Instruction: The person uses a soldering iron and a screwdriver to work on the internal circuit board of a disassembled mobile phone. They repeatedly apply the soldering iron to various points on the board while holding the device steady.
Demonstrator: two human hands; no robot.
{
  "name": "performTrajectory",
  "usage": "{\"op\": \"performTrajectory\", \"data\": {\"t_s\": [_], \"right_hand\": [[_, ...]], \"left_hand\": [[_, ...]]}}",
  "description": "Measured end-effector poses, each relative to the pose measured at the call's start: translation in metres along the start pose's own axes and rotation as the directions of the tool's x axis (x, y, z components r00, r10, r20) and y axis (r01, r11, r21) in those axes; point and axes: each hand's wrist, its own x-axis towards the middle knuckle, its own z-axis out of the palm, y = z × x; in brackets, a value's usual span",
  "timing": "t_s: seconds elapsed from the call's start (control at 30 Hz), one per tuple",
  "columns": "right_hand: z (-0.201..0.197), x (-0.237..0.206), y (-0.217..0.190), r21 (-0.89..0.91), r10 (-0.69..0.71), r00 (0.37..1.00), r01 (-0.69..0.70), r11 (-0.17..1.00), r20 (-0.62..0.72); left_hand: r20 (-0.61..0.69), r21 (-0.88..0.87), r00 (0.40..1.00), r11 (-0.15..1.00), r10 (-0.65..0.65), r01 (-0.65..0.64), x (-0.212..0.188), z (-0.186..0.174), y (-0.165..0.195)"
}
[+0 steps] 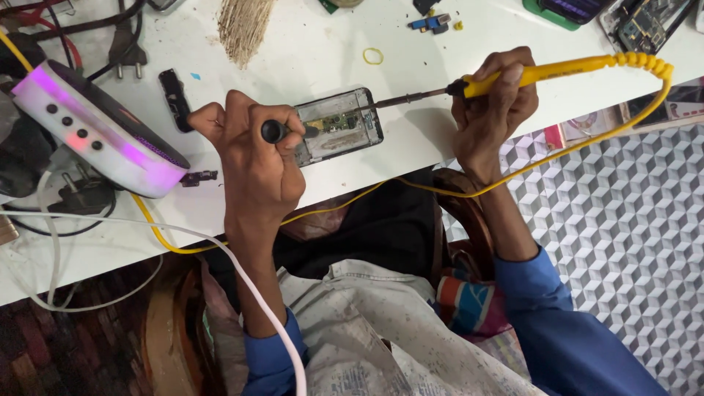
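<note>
Opened dark-framed phone (339, 126) with its circuit board showing is lying flat near the front edge of the white tabletop (308, 51), between the two hands. Left hand (253, 150) is resting at the phone's left end, fingers (242, 117) curling tight around a black round-knobbed tool (279, 131) whose tip is pointing into the frame. Right hand (493, 103) is gripping the yellow-handled soldering iron (543, 73), fingers closing fully around the handle; its dark metal shaft is reaching left, touching the phone's upper right corner. Yellow cord (587, 139) is looping down off the tabletop edge. White round lamp glowing purple (95, 128) is sitting well left. Yellow rubber band (373, 56) is lying farther back.
</note>
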Motion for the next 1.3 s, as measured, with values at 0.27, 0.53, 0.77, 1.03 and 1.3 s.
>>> {"op": "performTrajectory", "data": {"t_s": [0.27,0.53,0.77,1.03,1.3], "right_hand": [[-0.0034,-0.0011,0.0033,0.024,-0.001,1.000,0.000,1.000,0.011],[-0.0054,-0.0006,0.0065,0.038,0.000,1.000,-0.001,0.999,0.028],[-0.0034,-0.0003,0.0043,0.021,-0.010,1.000,0.009,1.000,0.019],[-0.0041,0.0017,0.0053,-0.036,-0.033,0.999,0.035,0.999,0.034],[-0.0023,0.0009,0.0037,-0.051,-0.037,0.999,0.038,0.998,0.018]], "left_hand": [[-0.009,0.007,1.000,1.000,0.003,-0.003,-0.0021,0.0012,-0.0010],[-0.010,0.007,1.000,1.000,0.010,-0.010,-0.0035,0.0013,-0.0021],[-0.012,-0.005,0.999,1.000,0.030,-0.030,-0.0036,0.0016,-0.0027],[-0.006,0.004,0.999,0.999,0.033,-0.033,-0.0033,0.0015,-0.0033],[0.004,-0.011,1.000,1.000,0.001,-0.001,-0.0039,0.0003,-0.0010]]}}
